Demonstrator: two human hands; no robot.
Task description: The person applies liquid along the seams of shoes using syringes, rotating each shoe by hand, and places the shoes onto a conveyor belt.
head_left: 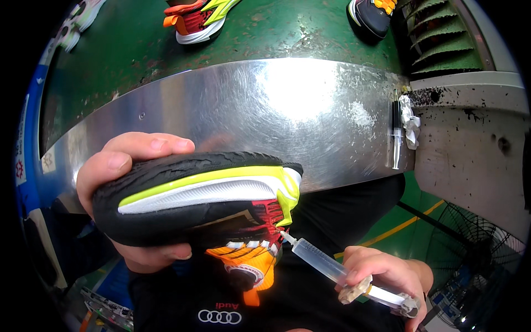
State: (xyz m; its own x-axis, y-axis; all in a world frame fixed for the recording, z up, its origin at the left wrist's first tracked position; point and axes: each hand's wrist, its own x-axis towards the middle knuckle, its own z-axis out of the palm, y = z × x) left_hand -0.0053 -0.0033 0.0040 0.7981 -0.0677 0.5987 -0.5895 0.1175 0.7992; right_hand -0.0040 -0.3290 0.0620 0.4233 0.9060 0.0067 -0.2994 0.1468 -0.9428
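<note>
The left hand (124,182) clamps the shoe (204,196) sole-up, exposing the seam; the right hand's (381,276) grip wraps the syringe (326,263), its tip there.

Left hand (119,182): grips the sneaker (204,199), sole up.
Right hand (387,276): holds the syringe (326,263), tip touching the sneaker's heel.

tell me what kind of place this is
Probably a shoe factory line. The left hand holds a sneaker sole up, the right hand works a syringe at it, and more sneakers sit on a green belt past a metal bench.
</note>
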